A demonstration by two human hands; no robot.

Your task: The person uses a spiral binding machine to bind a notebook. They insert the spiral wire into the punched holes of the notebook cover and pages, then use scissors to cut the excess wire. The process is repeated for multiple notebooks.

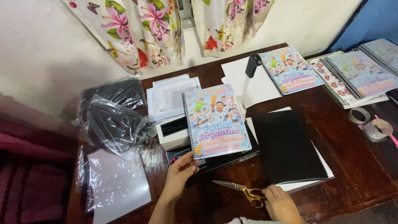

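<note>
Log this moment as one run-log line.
left hand: on spiral-bound booklet corner | right hand: touching gold-handled scissors | black cover sheet beside | wooden table

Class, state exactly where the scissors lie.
The scissors lie on the table's near edge, right of centre, gold handles at the right hand, below the black cover.

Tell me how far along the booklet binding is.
Done: a bound booklet lies on the binding machine, others sit farther back. In hand: the left hand touches the booklet's lower corner; the right hand is at the scissors. Left: the black-covered stack looks unbound.
</note>
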